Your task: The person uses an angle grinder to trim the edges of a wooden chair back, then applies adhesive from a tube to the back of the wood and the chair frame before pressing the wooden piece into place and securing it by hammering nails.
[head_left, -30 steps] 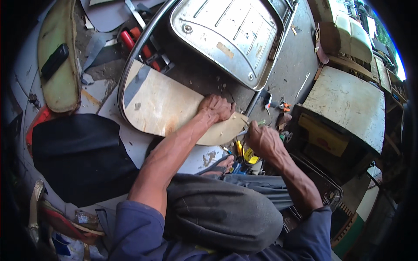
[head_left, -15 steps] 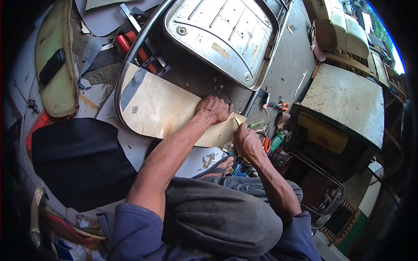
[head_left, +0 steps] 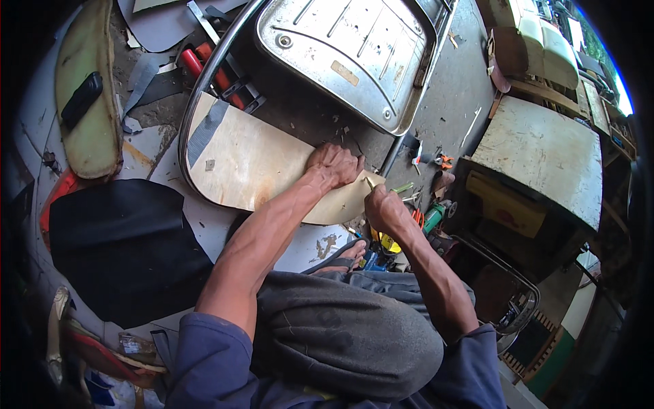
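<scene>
Grey trousers (head_left: 340, 341) are seen nearest, with one sandalled foot (head_left: 344, 255) set on the ground beside them. Just beyond, a tan board (head_left: 252, 163) is laid flat on the floor and is pressed down by the left hand (head_left: 334, 165), its fingers curled on the board's right end. A thin tool (head_left: 370, 183) is gripped in the closed right hand (head_left: 383, 208) at the board's edge. Farther off, a metal seat pan (head_left: 354, 58) is seen lying inside a curved chrome tube (head_left: 204, 82).

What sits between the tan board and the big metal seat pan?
In the head view, a curved metal tube runs along the tan board edge; past it lies dark debris-strewn ground before the metal seat pan.
</scene>
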Demonstrator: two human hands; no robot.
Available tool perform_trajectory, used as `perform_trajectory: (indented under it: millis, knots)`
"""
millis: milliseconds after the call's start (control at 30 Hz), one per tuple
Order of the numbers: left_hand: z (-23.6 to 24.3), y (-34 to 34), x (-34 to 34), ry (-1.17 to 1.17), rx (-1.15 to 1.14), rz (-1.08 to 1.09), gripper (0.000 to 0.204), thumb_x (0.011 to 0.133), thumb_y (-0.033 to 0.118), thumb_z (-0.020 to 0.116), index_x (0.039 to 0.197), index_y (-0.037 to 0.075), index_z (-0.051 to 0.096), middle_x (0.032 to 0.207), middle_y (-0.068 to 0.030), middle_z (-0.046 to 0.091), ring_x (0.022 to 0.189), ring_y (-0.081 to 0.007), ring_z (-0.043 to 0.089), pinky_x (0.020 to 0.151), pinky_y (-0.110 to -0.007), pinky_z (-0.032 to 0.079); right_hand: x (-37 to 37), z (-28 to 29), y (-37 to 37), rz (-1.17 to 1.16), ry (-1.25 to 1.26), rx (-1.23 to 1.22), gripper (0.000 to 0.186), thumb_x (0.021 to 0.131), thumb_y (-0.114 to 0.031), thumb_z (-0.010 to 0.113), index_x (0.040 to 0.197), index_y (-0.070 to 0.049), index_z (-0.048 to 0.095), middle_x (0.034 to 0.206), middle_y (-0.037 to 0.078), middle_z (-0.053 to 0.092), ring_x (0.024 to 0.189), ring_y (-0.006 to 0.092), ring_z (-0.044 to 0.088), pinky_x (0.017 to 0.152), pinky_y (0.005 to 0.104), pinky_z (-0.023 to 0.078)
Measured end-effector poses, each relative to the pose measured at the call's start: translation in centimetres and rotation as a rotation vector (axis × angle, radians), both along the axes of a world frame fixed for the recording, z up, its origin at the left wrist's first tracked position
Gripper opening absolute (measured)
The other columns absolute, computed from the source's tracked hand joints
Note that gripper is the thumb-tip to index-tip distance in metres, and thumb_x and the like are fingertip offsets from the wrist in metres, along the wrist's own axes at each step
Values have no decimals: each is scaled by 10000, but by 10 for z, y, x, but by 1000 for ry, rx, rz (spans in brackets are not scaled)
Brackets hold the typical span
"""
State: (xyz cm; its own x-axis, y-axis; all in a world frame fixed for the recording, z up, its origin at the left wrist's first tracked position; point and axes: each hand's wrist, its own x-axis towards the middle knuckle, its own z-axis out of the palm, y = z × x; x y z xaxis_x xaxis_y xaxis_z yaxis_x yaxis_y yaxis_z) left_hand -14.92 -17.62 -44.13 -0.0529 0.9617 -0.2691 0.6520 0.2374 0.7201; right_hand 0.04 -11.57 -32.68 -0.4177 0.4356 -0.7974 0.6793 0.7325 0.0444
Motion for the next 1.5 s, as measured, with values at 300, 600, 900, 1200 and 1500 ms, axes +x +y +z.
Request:
perform_trajectory:
  millis: [300,600,900,1200,1500]
  knots:
    - [11,1,-8,-40,-94,-1,584,1012,436,347,847,83,782,862,-134,747,825,-305,733,801,-443,562,-33,6,-2,60,-56,11,235,866,-121,526,742,49,630,816,307,663,729,497,670,660,509,563]
    - [6,7,-4,-75,-109,-19,622,1011,471,321,860,81,782,875,-163,737,829,-342,726,832,-455,553,-2,-18,-16,-79,97,289,151,815,-64,596,751,50,672,797,263,686,747,389,722,670,474,582]
    - [8,3,-4,13,-78,-58,582,1016,401,330,838,77,779,861,-143,742,815,-318,730,797,-426,572,-35,-23,11,307,-349,-51,180,807,-131,605,784,3,723,852,190,718,740,328,722,643,424,578]
    - [6,0,-9,-24,-65,21,591,1000,445,351,845,76,785,860,-164,736,811,-343,727,795,-441,568,2,-8,-46,-378,263,220,302,950,-236,494,1084,30,450,802,381,625,788,567,623,736,607,519]
    - [15,4,-8,-43,-108,-1,594,1005,424,341,811,77,783,825,-181,729,773,-353,726,770,-452,568,-19,-8,-67,-545,273,338,288,980,-251,451,1017,33,420,774,401,610,757,579,620,710,640,489]
